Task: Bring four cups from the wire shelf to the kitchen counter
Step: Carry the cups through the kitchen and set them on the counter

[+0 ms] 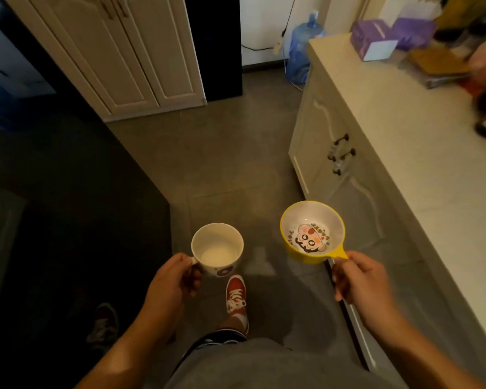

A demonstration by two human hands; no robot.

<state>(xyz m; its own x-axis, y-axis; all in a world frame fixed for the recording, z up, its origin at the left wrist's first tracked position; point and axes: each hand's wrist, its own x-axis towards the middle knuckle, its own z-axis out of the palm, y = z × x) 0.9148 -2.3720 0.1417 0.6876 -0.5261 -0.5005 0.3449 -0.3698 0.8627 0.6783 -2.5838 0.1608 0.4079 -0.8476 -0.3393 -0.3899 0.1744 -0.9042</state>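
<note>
My left hand (172, 279) grips the handle of a white mug (217, 248) with a purple print on its side; the mug is upright and looks empty. My right hand (358, 277) pinches the short handle of a yellow cup (312, 232) with a white inside and a cartoon face on its bottom. Both cups hang over the grey tiled floor in front of me. The pale kitchen counter (421, 164) runs along my right, its edge just right of the yellow cup. The wire shelf is not in view.
Cream cabinet doors (328, 169) with dark handles sit under the counter. Purple boxes (376, 37) and blurred clutter crowd the counter's far end. A blue water jug (303, 49) stands on the floor beyond. A tall cream cabinet (129, 51) is ahead left. My red shoe (236, 299) steps forward.
</note>
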